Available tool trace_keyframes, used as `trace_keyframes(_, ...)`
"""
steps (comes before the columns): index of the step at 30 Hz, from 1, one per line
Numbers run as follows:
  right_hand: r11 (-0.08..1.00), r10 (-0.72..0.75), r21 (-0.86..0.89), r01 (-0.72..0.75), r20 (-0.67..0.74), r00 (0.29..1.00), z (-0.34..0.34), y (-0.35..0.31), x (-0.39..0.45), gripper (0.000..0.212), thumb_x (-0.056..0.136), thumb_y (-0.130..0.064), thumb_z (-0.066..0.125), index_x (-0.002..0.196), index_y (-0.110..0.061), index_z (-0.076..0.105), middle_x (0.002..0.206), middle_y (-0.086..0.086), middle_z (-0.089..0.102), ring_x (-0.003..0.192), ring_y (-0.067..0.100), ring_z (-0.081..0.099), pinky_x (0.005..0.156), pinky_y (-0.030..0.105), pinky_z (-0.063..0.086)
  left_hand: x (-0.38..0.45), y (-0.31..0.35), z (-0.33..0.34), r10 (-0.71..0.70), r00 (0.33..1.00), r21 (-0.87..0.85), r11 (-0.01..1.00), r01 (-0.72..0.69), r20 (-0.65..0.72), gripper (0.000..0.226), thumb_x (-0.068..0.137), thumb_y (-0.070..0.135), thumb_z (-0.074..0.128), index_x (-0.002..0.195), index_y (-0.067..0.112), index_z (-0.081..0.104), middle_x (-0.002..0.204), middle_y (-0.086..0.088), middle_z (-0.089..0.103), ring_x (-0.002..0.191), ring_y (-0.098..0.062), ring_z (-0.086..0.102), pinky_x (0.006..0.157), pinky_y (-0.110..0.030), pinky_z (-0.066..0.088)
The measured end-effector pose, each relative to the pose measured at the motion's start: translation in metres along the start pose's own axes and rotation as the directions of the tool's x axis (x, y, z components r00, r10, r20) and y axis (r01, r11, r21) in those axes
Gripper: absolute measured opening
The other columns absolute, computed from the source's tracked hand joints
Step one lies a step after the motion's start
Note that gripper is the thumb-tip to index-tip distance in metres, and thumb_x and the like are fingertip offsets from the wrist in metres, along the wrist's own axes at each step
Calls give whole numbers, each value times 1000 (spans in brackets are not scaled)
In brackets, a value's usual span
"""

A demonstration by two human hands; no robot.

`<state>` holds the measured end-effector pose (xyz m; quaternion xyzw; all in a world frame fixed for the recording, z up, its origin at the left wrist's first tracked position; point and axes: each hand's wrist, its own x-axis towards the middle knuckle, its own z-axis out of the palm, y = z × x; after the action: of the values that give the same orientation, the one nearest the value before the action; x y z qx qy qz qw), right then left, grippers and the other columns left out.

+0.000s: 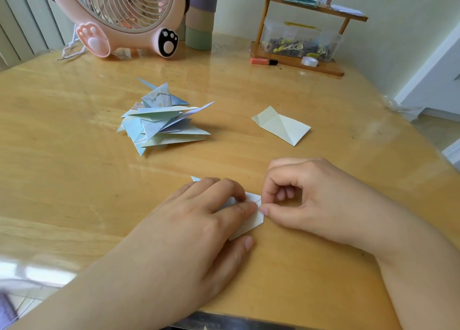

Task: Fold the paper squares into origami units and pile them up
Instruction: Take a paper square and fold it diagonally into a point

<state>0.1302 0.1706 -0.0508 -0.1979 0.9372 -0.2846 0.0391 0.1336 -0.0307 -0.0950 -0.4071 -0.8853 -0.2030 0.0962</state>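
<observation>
Wood table [74,180]: L hand [199,225] flat on paper [254,220], R hand [311,200] pinches its edge.

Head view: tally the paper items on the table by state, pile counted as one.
White paper piece being folded: 1
Loose creased pale yellow paper rectangle: 1
Heap of folded blue paper units: 1
Total: 3

Bright, soft daylight. Pale glare streaks the glossy worktop [74,180], strongest at lower left. Shadows are faint. Frame edges bow and blur slightly.
</observation>
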Motion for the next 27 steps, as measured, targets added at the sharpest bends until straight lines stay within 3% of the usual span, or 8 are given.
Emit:
trace_keyframes(11,995,62,-65,-70,-109,992,-1,9,5,19,76,-17,71,64,-27,61,71,-13,54,73,4,49,64,16,39,2,0,-1,-5,1000,-61,998,4,-12,35,85,45,44,107,24,63,104,12,58,92,-9,58,81,-23,39)
trace_keyframes(16,993,68,94,-71,42,997,-13,7,-2,18,79,-13,68,84,-30,68,91,-12,55,88,3,51,74,10,36,2,0,-7,-112,990,-188,978,94,-87,17,82,42,45,92,29,49,91,16,55,64,-1,48,62,-20,41)
trace_keyframes(19,994,71,81,-78,80,994,-10,7,0,13,79,-20,70,84,-32,70,94,-15,53,94,0,52,77,7,34,3,-2,-8,-152,983,-238,963,123,-105,14,82,40,44,79,28,51,99,16,55,58,-2,52,58,-6,37)
trace_keyframes(22,992,92,84,-94,32,995,-5,7,2,7,80,-25,70,79,-32,70,90,-17,54,90,-3,53,74,6,35,3,-5,-4,-203,970,-223,960,170,-135,22,82,43,43,70,28,52,109,12,54,71,-2,63,67,-9,41)
trace_keyframes(24,989,110,93,-111,7,994,-4,6,4,6,82,-28,68,77,-33,68,89,-17,54,88,0,53,72,9,38,2,-6,-2,-241,955,-176,962,210,-175,25,82,44,45,65,27,52,108,9,54,83,0,58,75,-5,37)
trace_keyframes(27,989,132,64,-132,-6,991,1,4,6,9,82,-30,68,74,-32,64,86,-15,54,86,0,52,73,9,40,2,-7,-2,-290,938,-140,954,266,-192,23,82,42,53,64,27,51,107,7,54,70,2,47,81,4,31)
